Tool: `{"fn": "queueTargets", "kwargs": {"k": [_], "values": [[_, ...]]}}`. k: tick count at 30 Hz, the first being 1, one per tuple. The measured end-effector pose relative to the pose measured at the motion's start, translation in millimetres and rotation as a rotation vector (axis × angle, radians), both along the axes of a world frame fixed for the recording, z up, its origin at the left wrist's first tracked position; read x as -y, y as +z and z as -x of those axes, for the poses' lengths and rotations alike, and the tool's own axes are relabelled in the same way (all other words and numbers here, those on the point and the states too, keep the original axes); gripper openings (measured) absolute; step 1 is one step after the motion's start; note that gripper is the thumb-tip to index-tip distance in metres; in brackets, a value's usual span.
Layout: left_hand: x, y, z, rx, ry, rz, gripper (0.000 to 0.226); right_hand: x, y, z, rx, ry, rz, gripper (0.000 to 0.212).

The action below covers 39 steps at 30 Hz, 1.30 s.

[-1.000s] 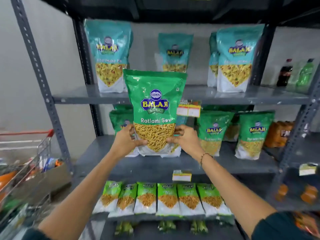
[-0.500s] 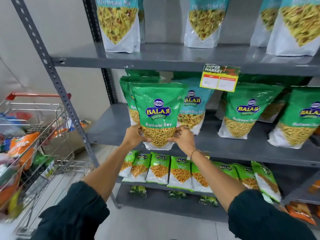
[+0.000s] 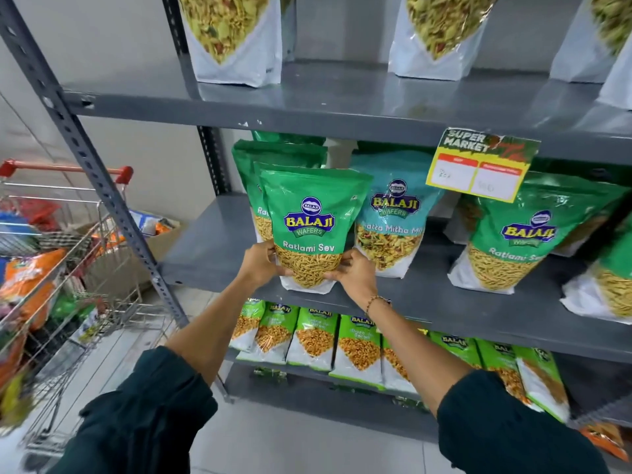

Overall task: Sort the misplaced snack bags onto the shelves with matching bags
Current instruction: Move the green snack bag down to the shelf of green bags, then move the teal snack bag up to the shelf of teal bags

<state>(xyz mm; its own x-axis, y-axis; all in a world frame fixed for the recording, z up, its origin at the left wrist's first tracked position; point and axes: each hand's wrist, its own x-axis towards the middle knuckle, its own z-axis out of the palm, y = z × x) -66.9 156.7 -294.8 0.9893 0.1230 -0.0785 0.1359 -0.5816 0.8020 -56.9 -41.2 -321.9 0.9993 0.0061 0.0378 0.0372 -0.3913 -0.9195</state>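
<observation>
Honestly, with the left hand point(image 3: 260, 265) and right hand point(image 3: 352, 273) both pinching the Ratlami Sev bag point(image 3: 313, 227) low at the middle shelf point(image 3: 205, 248) edge, it could topple forward, or knock the teal Khatta Mitha bag point(image 3: 393, 217) at three o'clock.

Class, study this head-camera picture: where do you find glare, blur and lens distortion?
Head view: glare streaks the middle shelf and the held Ratlami Sev bag; the shopping cart at the left edge is blurred; the wide lens slants the shelf upright.

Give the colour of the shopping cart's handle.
Red handle, seen only in the head view, at left.
</observation>
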Motion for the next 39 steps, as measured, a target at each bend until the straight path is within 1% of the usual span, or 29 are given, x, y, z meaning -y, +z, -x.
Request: {"fn": "queueTargets", "kwargs": {"k": [4,7,8,9,10,12,13,15,17,18,19,21,23,25,27,29,31,32,34,37,39], "values": [[-1,-8,-6,0.016,0.000,0.023,0.048,0,-9,-1,0.006,0.005,-0.002,0.039],[-3,-10,-11,0.007,0.008,0.006,0.066,0,-10,2,0.016,0.009,-0.031,0.039],[-3,-9,-11,-0.015,0.009,-0.024,0.069,0,-11,3,0.014,0.015,-0.033,0.040],[-2,-10,-10,-0.045,0.018,-0.084,0.069,1,-11,5,0.009,0.024,-0.033,0.042],[-1,-11,-7,-0.094,0.027,-0.187,0.066,3,-11,7,0.005,0.032,-0.035,0.044],[6,-10,3,-0.178,-0.033,-0.482,0.052,10,-13,12,-0.007,0.016,-0.033,0.046],[13,-10,8,-0.196,-0.090,-0.577,0.048,15,-15,14,-0.015,-0.019,-0.019,0.045],[39,-10,17,-0.184,-0.240,-0.629,0.044,32,-19,20,-0.014,-0.137,0.026,0.033],[75,-6,25,-0.065,-0.458,-0.576,0.039,55,-23,25,0.008,-0.253,0.054,0.020],[93,-6,28,-0.009,-0.529,-0.517,0.039,67,-24,26,0.024,-0.304,0.073,0.017],[111,-6,30,0.026,-0.552,-0.458,0.043,78,-25,26,0.034,-0.347,0.090,0.016],[136,-14,21,0.025,-0.517,-0.393,0.061,99,-25,24,0.044,-0.410,0.079,0.017],[154,-24,3,-0.031,-0.444,-0.317,0.075,116,-22,17,0.032,-0.449,0.070,0.021],[163,-27,-13,-0.074,-0.327,-0.156,0.078,128,-19,6,-0.012,-0.440,0.064,0.033],[168,-29,-25,-0.089,-0.180,0.036,0.081,135,-19,-8,-0.082,-0.370,0.038,0.052],[170,-38,-36,-0.118,-0.125,0.135,0.084,141,-25,-25,-0.115,-0.284,0.024,0.070],[170,-51,-47,-0.105,-0.087,0.201,0.084,148,-35,-42,-0.115,-0.232,0.022,0.077],[170,-55,-50,-0.103,-0.061,0.231,0.081,150,-40,-48,-0.106,-0.217,0.016,0.072],[169,-64,-59,-0.092,-0.048,0.300,0.076,150,-41,-54,-0.073,-0.179,-0.014,0.055],[169,-69,-66,-0.036,-0.075,0.394,0.062,149,-40,-60,-0.055,-0.152,-0.076,0.052],[168,-72,-70,-0.012,-0.070,0.413,0.058,149,-40,-62,-0.035,-0.169,-0.093,0.045]]}}
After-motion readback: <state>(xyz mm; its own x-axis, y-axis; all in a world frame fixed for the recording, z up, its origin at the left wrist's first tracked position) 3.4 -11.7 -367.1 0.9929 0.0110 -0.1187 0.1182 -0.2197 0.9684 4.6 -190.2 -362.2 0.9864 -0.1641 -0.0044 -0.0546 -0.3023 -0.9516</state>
